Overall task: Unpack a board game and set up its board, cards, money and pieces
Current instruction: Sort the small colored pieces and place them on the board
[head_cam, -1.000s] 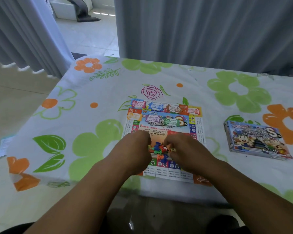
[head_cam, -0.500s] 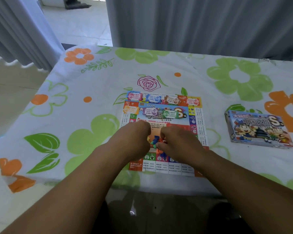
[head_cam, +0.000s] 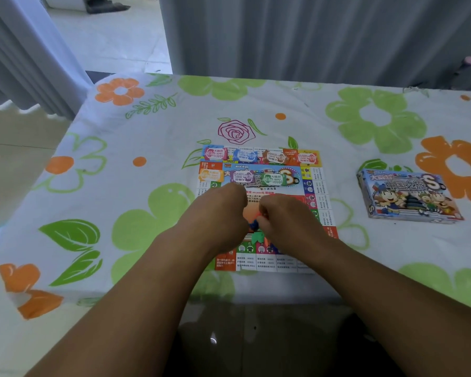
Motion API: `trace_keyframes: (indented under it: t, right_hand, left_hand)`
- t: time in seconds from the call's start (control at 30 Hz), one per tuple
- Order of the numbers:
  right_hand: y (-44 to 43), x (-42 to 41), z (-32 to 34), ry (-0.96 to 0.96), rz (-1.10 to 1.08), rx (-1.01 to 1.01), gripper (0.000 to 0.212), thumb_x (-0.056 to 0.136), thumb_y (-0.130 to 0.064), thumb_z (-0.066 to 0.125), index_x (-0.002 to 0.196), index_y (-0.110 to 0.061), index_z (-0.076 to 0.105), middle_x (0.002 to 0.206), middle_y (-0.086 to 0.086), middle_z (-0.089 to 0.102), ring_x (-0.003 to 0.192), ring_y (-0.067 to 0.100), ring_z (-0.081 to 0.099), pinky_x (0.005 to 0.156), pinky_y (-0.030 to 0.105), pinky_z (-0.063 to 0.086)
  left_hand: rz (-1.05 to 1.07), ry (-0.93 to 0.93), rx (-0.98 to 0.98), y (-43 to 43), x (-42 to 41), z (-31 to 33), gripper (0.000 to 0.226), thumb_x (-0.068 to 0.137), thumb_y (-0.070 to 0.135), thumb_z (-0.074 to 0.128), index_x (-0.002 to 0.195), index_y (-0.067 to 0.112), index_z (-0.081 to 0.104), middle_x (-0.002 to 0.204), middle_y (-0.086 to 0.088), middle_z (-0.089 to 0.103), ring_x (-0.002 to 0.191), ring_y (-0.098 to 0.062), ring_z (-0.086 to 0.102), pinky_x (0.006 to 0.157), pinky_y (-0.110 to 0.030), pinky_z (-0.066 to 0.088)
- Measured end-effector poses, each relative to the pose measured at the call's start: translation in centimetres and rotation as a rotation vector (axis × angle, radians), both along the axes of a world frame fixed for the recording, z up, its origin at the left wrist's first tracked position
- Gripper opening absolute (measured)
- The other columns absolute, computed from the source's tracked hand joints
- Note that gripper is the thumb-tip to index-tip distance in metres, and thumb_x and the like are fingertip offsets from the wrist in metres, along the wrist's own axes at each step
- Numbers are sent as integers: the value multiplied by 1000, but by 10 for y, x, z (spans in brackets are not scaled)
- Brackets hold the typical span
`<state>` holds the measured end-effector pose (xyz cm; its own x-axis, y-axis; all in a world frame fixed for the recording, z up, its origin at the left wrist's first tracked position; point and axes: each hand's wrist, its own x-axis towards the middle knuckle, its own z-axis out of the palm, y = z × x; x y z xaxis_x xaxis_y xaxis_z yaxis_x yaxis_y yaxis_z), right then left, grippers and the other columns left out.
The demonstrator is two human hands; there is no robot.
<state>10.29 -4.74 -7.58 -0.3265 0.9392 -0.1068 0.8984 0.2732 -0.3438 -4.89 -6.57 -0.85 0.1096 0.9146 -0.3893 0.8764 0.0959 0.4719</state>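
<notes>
The counter is covered by a white cloth (head_cam: 147, 186) printed with big green and orange flowers and one pink rose. Behind it hangs a grey curtain (head_cam: 310, 36), and at the far left a gap shows a pale tiled floor (head_cam: 114, 42). The board (head_cam: 318, 191) lies flat near the front edge of the counter. Small money notes (head_cam: 245, 156) lie in a row along its far side, with three more just below them. The game box (head_cam: 408, 197) lies closed on the cloth, well apart to the right. Above the middle of the board, the left hand (head_cam: 220, 213) and the right hand (head_cam: 286, 221) are close together, knuckles up. The fingers of both are curled on a little bunch of coloured pieces (head_cam: 257, 234) between them.
</notes>
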Motion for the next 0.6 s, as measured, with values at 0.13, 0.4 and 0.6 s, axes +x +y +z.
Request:
trace_keyframes:
  t: [0.13, 0.4, 0.6]
  right_hand:
    - [-3, 12, 14, 169, -115, -27, 9, 97, -24, 59, 94, -16, 62, 87, 0, 64, 76, 16, 60, 70, 36, 54]
    - [-18, 59, 29, 358, -241, -160, 10, 97, -15, 58, 98, -25, 62, 86, -4, 69, 79, 17, 69, 75, 43, 59]
    - [-24, 90, 33, 355, -224, -366, 5, 95, -15, 65, 91, -16, 61, 90, 2, 73, 80, 19, 73, 77, 46, 61]
  left_hand:
    - [-9, 2, 12, -1, -1, 4, 38, 88, 10, 66, 124, 18, 58, 118, -4, 64, 103, -24, 62, 88, -41, 54]
    - [-16, 2, 23, -6, 13, 12, 38, 91, 11, 63, 128, 17, 58, 123, -4, 63, 110, -25, 60, 90, -37, 52]
    - [-35, 26, 25, -15, 22, 14, 36, 91, 19, 67, 127, 18, 58, 123, -5, 64, 107, -25, 61, 89, -36, 52]
